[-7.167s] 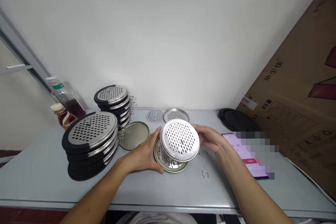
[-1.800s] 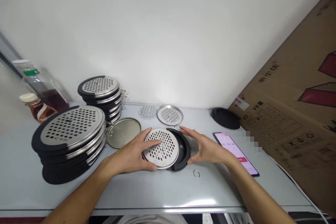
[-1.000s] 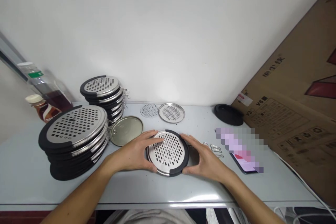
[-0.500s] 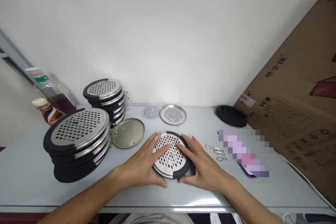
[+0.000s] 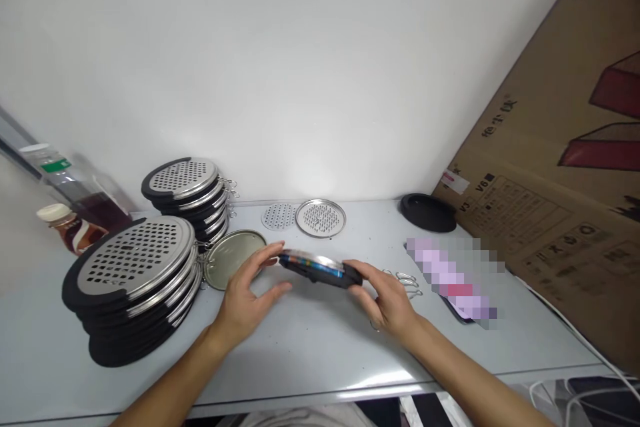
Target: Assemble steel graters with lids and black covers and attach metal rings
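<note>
1. The person's right hand (image 5: 387,297) pinches a round black-and-silver disc (image 5: 320,269) by its right edge, tilted nearly edge-on above the grey table (image 5: 300,353).
2. The left hand (image 5: 245,303) stands spread at its left edge.
3. Left of the grip: a round olive-grey metal plate (image 5: 227,261), then a stack of black-and-silver perforated rounds (image 5: 133,290).
4. Beyond: a rimmed silver perforated disc (image 5: 321,219).
5. Right: silver wire clips (image 5: 407,278).

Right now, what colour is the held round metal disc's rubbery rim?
The rubbery rim is black, clearest in the head view.
</note>
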Demonstrator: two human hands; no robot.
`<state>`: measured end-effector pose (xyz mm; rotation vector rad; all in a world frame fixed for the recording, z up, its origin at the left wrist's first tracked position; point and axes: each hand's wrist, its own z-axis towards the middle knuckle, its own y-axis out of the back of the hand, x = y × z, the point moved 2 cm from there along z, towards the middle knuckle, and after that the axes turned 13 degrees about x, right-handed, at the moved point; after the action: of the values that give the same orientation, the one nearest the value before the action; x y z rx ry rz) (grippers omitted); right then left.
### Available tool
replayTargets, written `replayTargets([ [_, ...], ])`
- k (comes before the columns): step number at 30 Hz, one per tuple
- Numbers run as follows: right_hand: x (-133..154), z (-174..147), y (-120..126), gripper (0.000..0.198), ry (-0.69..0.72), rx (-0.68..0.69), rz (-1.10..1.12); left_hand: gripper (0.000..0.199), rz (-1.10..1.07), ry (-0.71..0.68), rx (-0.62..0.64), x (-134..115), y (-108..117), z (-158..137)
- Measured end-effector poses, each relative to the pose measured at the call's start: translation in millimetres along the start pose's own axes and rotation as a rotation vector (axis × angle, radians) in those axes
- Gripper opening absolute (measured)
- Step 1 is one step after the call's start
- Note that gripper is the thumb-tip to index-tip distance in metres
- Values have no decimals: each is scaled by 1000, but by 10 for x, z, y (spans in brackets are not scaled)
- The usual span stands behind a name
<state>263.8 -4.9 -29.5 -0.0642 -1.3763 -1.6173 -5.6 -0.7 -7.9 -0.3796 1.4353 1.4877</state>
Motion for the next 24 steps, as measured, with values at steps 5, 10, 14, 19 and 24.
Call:
replayTargets([
  [5, -22, 116, 15, 41, -208, 0, 338, 104, 204, 9, 207, -26, -102, 1],
  [10, -61, 146, 12, 50, -246, 149, 547, 107, 204, 102, 381, 37, -129, -18],
  [14, -50, 118, 36, 42, -321, 204, 406, 100, 176, 154, 512, 29, -50, -52],
  [19, -31, 118, 69, 29, -309, 281, 214, 94, 164, 168, 623, -25, 34, -92],
  [24, -39, 131, 72, 26, -310, 328, 221, 90, 157, 139, 648, -37, 58, -96],
])
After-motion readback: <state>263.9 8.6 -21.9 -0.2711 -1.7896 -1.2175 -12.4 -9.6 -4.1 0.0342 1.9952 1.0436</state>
